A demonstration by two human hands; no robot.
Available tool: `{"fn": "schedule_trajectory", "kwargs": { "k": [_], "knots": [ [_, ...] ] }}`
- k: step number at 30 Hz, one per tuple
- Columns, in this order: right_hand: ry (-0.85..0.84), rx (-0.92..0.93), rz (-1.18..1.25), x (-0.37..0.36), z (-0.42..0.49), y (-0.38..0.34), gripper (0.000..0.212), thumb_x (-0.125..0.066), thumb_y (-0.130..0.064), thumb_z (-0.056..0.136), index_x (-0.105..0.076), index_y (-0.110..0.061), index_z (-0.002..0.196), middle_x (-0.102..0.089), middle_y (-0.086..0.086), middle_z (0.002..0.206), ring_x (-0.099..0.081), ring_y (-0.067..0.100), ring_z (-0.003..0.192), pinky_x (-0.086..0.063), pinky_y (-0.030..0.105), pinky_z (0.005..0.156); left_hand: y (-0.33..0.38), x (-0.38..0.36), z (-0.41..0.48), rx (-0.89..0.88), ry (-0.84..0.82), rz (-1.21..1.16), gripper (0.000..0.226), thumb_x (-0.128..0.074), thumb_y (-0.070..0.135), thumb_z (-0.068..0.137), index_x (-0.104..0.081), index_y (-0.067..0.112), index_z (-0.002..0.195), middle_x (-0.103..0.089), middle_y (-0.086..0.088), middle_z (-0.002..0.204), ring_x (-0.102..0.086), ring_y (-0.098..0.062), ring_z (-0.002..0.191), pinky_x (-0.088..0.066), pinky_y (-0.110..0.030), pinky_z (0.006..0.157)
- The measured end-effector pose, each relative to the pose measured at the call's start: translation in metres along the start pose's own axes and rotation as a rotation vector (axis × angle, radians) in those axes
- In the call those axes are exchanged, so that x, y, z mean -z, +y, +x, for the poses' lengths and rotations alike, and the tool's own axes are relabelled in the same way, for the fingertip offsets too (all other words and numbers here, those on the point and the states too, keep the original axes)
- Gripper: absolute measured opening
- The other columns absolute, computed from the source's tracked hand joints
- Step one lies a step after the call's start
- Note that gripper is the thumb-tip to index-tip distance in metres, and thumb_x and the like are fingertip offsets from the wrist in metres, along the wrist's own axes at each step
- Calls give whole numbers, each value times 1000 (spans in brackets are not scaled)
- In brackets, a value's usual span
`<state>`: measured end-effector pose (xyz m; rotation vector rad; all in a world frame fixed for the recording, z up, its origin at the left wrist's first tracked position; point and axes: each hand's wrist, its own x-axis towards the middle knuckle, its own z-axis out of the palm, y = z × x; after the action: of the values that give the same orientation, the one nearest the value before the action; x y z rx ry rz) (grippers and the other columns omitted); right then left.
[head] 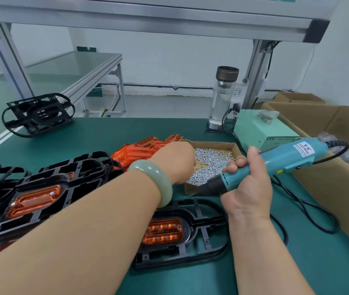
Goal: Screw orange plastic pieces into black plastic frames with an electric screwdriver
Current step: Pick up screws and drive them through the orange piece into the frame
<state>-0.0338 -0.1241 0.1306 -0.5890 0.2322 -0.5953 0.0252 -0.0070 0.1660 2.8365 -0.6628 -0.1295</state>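
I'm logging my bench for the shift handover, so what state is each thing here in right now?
left hand, reaching into screw tray, fingertips hidden
right hand, gripping electric screwdriver
screw tray, open, holds loose screws
near black frame, flat, orange piece seated
water bottle, upright, capped
cardboard box, flaps open

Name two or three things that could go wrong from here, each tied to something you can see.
1. The left hand reaches into loose screws; one might drop into the frame.
2. The screwdriver in the right hand points toward the left wrist; an accidental start could nick it.
3. The cable loops beside the frame and may snag it.
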Motion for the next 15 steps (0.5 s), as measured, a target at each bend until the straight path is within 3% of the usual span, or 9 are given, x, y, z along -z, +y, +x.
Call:
{"fn": "schedule_trajectory", "kwargs": {
  "k": [8,15],
  "knots": [
    [-8,-11,0,0,-2,1,14,-58,-18,96,-53,-22,84,-46,-6,58,-44,8,46,-41,19,50,4,-13,20,-42,-210,119,27,-63,25,88,-69,11,110,-67,-4,111,-61,-25,103,-51,-38,91],
    [-10,-20,3,-1,-3,1,15,-58,-17,97,-53,-22,83,-46,-5,59,-44,9,46,-42,19,48,8,-20,24,-18,-138,184,18,-62,12,87,-70,12,104,-66,-4,101,-63,-26,92,-53,-37,75]
  ]
}}
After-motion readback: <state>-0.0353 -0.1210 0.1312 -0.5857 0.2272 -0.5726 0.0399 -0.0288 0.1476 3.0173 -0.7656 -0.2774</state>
